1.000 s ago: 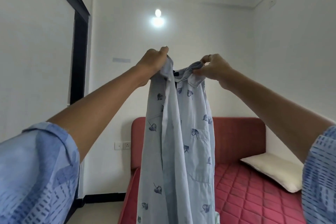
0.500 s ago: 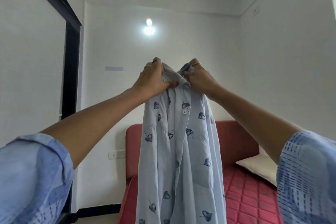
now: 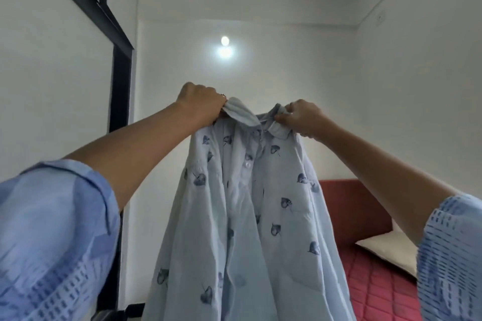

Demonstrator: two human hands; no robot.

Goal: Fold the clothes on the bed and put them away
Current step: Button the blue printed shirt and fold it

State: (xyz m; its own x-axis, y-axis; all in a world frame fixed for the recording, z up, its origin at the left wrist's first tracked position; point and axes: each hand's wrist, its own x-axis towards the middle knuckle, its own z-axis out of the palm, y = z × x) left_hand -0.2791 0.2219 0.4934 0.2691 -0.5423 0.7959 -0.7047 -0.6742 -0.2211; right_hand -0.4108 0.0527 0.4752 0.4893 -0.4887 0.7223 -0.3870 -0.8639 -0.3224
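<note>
- Left hand (image 3: 202, 101) held a closed grip on the shirt (image 3: 247, 216) collar, frame center.
- Right hand (image 3: 303, 117) pinched the collar's other side.
- Shirt hung mid-frame, above the bed (image 3: 370, 281) at lower right.

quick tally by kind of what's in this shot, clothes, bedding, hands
shirts: 1, the pale blue leaf-print shirt
pillows: 1, the white pillow
beds: 1, the red bed
hands: 2, left hand and right hand, both gripping the shirt's collar
total: 5
</note>
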